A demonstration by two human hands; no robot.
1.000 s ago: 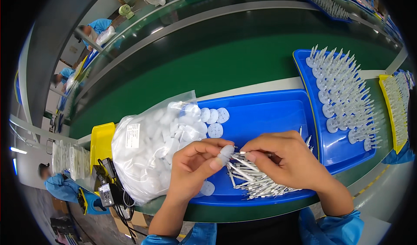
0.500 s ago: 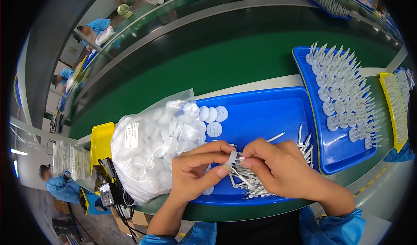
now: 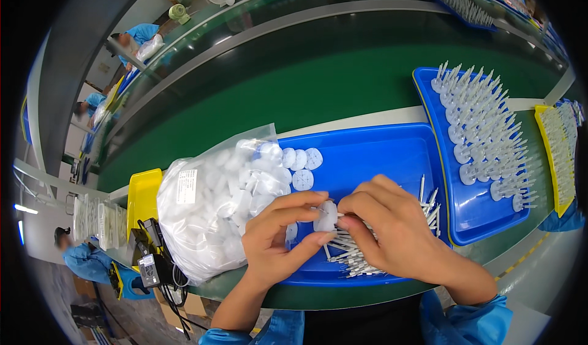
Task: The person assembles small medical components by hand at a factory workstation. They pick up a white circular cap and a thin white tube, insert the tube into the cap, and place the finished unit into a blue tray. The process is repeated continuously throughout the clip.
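Between the thumb and fingers of my left hand (image 3: pixel 269 241) is a round translucent white plastic disc (image 3: pixel 325 217), turned partly toward me. My right hand (image 3: pixel 398 235) pinches a thin white pin (image 3: pixel 340 215) against the disc's right side; the fingertips hide most of it. Both hands are over the front of a shallow blue tray (image 3: pixel 373 142). Below them lies a heap of white pins (image 3: pixel 354 258), partly covered by my right hand. Several loose discs (image 3: pixel 302 180) rest along the tray's left side, beside an open clear bag (image 3: pixel 205 228) full of such discs.
A second blue tray (image 3: pixel 484 225) on the right carries rows of discs with upright pins (image 3: pixel 481 124). Beyond it is a filled yellow tray (image 3: pixel 554 161). Left of the bag are a yellow tray (image 3: pixel 144 192) and a black power adapter (image 3: pixel 150 268) with cables. Co-workers sit farther left.
The disc in my left hand has turned from nearly edge-on to showing its broad face. My right fingers have curled in and shifted slightly up, at its right side.
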